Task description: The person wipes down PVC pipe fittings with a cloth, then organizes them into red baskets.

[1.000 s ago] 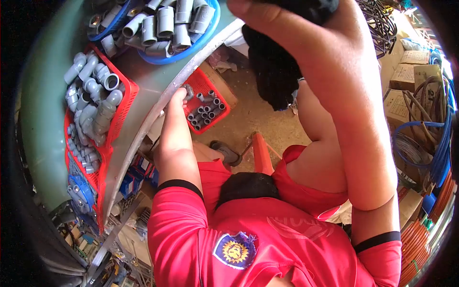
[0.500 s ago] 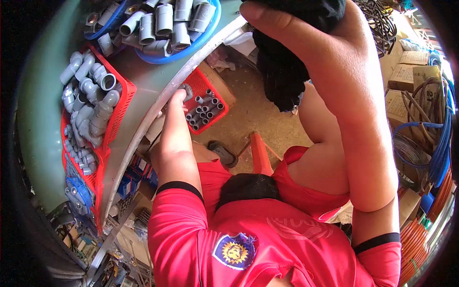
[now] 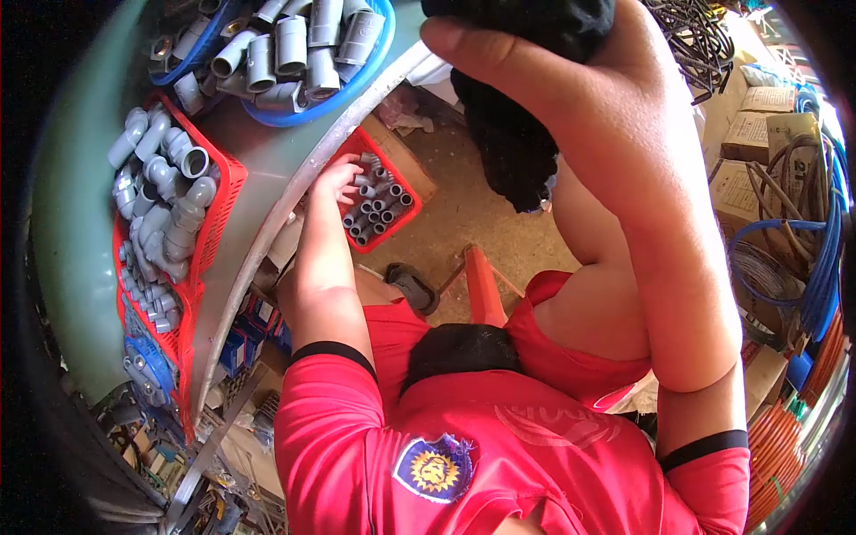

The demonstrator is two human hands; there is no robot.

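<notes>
My left hand (image 3: pixel 337 181) is down past the table edge (image 3: pixel 267 234), reaching into the near-left side of the small red basket (image 3: pixel 366 144). Its fingers look loosely parted over the grey pipe pieces (image 3: pixel 387 216); I cannot tell whether the tips have hold of one. Most of the pieces I can see lie just beyond and to the right of that hand, many with their round ends facing up.

My right hand (image 3: pixel 615 102) is raised close to the camera, wrapped round a bunched black cloth (image 3: pixel 508 134) that hangs to the left of the wrist (it hides a good part of the view ahead).

So the step in hand, as I judge it, is a reach among the pieces by the left hand alone, with the right keeping the cloth out of the way. A clean pick from there would call for the fingertips to settle either side of a single piece and close gently, without tipping its neighbours, then lift clear of the basket wall.

To the left of the reaching arm, up on the table, are the big red basket (image 3: pixel 227 192) of bent pipe joints (image 3: pixel 187 218) and, ahead of it, the blue basin (image 3: pixel 303 116) of wider pieces.
</notes>
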